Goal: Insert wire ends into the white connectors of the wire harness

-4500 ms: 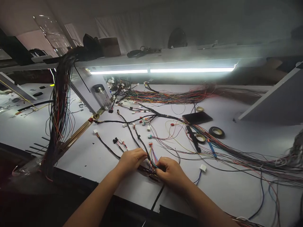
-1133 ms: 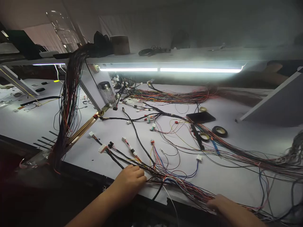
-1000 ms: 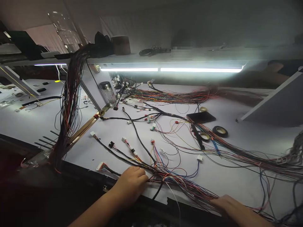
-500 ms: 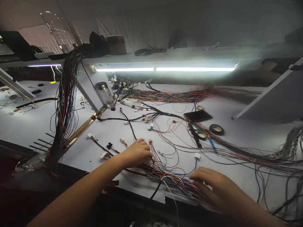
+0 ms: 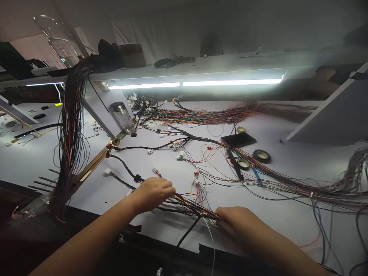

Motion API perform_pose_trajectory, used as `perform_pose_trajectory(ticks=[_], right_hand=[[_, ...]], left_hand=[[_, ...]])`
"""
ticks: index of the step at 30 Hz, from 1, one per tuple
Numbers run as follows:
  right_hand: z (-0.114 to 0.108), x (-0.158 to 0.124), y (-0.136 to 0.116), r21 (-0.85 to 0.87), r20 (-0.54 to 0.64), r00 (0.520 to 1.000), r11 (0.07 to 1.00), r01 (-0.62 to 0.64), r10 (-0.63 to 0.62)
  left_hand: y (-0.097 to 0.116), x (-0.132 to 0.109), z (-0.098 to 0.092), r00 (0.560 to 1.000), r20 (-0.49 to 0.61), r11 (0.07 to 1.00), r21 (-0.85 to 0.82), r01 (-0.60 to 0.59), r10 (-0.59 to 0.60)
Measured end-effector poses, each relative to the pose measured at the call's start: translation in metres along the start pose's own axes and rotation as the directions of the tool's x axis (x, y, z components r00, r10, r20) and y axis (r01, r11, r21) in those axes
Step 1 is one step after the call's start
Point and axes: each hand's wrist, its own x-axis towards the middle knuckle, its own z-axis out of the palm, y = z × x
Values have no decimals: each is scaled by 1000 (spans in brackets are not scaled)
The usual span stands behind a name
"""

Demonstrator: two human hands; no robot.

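A wiring harness [image 5: 188, 205] of many coloured wires stretches between my two hands near the table's front edge. My left hand [image 5: 156, 193] is closed around its left part, where black-wrapped branches fan out to the left. My right hand [image 5: 232, 222] is closed on the wire bundle at the right; its fingertips are partly hidden. A white connector [image 5: 108, 171] ends one branch, and a black clip [image 5: 138, 178] sits on another. Beyond my left hand lies a small white connector [image 5: 156, 171]. Red and white connectors [image 5: 196, 174] on thin wires rest just behind the bundle.
Behind lie another black-wrapped harness [image 5: 198, 138], a dark phone-like slab [image 5: 239, 140], black tape [image 5: 261, 156], a smaller tape roll [image 5: 243, 164] and a blue pen-like tool [image 5: 257, 175]. A glass jar [image 5: 123, 118] stands back left. Wires hang from the shelf [image 5: 73, 126] at left.
My right hand has moved left and closed on the bundle. My left hand has shifted slightly left and down. A black-wrapped branch now lies further left, and the bundle is drawn together.
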Motion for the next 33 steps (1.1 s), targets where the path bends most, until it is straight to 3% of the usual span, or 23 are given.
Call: perform_pose_trajectory(ticks=[5, 10, 15, 18, 19, 22, 24, 27, 30, 33], right_hand=[[-8, 1, 3, 123, -166, 980, 984, 130, -109], [-4, 10, 9, 0, -352, 898, 960, 281, -263], [2, -4, -4, -152, -495, 780, 922, 357, -383], [9, -15, -17, -295, -551, 710, 898, 326, -439], [12, -18, -21, -311, -537, 717, 894, 322, -445], [16, -24, -29, -228, -324, 850, 906, 356, -416], [15, -27, -28, -111, -220, 896, 922, 370, -386], [4, -24, -16, 102, -382, 880, 933, 345, -283], [-11, -14, 0, 174, -554, 826, 955, 240, -107], [-18, -3, 9, 101, -485, 869, 981, 163, -94]], left_hand=[[20, 16, -14, 971, 207, 945, -277, 172, -116], [25, 37, -28, 922, 370, 848, -445, 287, -118], [28, 45, -34, 905, 380, 782, -499, 374, -191], [32, 46, -30, 942, 279, 870, -398, 291, -187], [33, 46, -27, 956, 224, 912, -319, 257, -191], [36, 44, -14, 982, 86, 983, -61, 172, -167], [36, 41, -5, 989, 48, 989, 45, 139, -141], [35, 37, 5, 990, 38, 987, 86, 135, -139], [36, 33, 5, 979, 27, 977, -72, 201, -200], [39, 29, 1, 955, 56, 838, -467, 282, -291]])
